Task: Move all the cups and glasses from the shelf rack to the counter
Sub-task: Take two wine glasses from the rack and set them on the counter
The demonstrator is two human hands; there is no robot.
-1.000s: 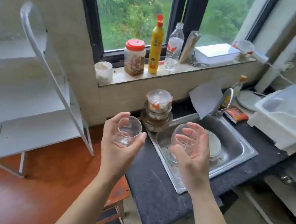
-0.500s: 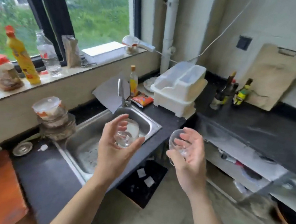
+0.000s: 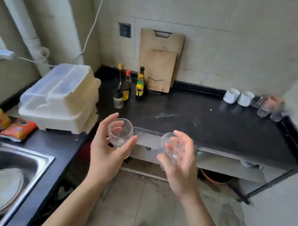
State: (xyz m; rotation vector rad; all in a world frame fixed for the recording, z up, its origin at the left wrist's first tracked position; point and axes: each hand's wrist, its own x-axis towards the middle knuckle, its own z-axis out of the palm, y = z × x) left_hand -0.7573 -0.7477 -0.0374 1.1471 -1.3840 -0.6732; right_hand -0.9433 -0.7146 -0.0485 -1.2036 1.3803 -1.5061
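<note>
Two glasses, left glass (image 3: 119, 134) clasped in the curled left hand (image 3: 106, 154) and right glass (image 3: 168, 147) in the curled right hand (image 3: 181, 166), hang at six o'clock off the near edge of the counter (image 3: 200, 124), mugs (image 3: 232, 96) standing at two o'clock; slick walls and loose clasps could cause a slip or rim strike.

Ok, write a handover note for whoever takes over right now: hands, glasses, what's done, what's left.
Left hand grips one clear glass; right hand grips a second clear glass, both in the air before the black counter.
Done: two white cups and a few blurred glasses stand at the counter's back right corner.
Left: set both down there. Shelf rack is out of view; what remains there is unknown.
</note>
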